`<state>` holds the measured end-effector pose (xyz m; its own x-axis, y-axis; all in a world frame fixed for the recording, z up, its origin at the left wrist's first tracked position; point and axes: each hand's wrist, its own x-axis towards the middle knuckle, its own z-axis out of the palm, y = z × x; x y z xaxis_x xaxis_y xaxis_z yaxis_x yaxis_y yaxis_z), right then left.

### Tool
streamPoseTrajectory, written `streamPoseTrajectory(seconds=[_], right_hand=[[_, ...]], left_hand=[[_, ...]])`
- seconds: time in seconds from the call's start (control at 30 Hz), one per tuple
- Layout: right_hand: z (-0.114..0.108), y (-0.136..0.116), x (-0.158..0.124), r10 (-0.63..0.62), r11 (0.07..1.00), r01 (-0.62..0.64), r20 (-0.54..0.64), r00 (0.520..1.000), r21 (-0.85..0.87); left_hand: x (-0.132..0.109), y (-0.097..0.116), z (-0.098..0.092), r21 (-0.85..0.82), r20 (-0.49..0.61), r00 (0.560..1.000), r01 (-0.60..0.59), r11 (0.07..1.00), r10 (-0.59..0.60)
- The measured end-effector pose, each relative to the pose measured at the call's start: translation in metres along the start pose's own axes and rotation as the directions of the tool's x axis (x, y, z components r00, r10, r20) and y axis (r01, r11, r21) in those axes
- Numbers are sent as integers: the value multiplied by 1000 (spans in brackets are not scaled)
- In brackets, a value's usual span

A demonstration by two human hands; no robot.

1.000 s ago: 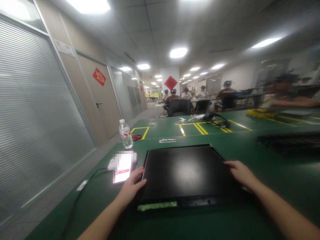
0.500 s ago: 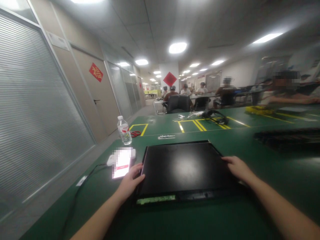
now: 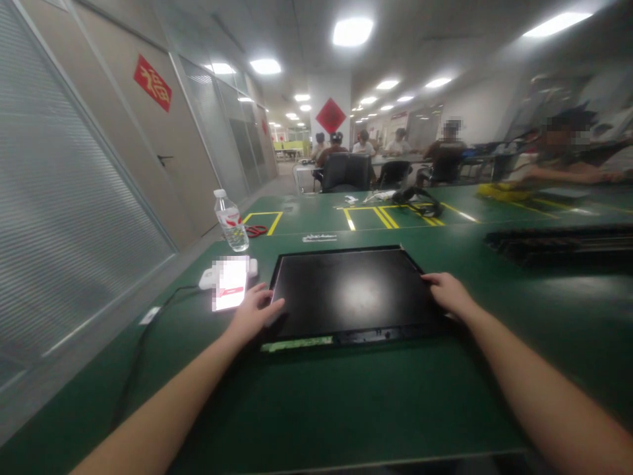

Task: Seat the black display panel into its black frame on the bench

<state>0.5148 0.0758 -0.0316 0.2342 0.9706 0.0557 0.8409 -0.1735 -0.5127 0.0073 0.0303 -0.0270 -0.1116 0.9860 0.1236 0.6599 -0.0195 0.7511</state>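
A black LCD screen panel (image 3: 321, 290) lies face up on the green table, with a green circuit strip showing along its near edge. My left hand (image 3: 252, 313) grips its left edge, thumb over the top face and fingers along the side. At the opposite edge, my right hand (image 3: 448, 295) pinches the frame; the fingertips beneath are hidden. Beside my left hand is a lit phone (image 3: 232, 284) resting on a white power strip (image 3: 206, 278).
A water bottle (image 3: 231, 221) and red-handled scissors (image 3: 256, 231) stand beyond the phone. Dark stacked strips (image 3: 558, 243) lie to the right, and a black headset (image 3: 419, 201) sits farther back. A co-worker's arm (image 3: 568, 175) rests at the far right.
The view has tipped downward, so everything sits higher and slightly left in the picture. Both hands stay at the panel's sides; my left thumb reaches a little farther over its face.
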Motion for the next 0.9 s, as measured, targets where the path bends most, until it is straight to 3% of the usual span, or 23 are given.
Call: streamPoseTrajectory(seconds=[0.23,0.53,0.9], right_hand=[[1,0,-2,7,1000,-7,-18,1000,-16],[-6,-2,-4,15,1000,-16,-4,1000,-19],[-11,-8,-7,-1,998,3,41,999,-67]], left_hand=[[13,7,9,109,-34,999,-10,994,13],[7,-4,8,97,-47,997,-59,994,64],[7,-5,11,100,-70,997,-26,995,33]])
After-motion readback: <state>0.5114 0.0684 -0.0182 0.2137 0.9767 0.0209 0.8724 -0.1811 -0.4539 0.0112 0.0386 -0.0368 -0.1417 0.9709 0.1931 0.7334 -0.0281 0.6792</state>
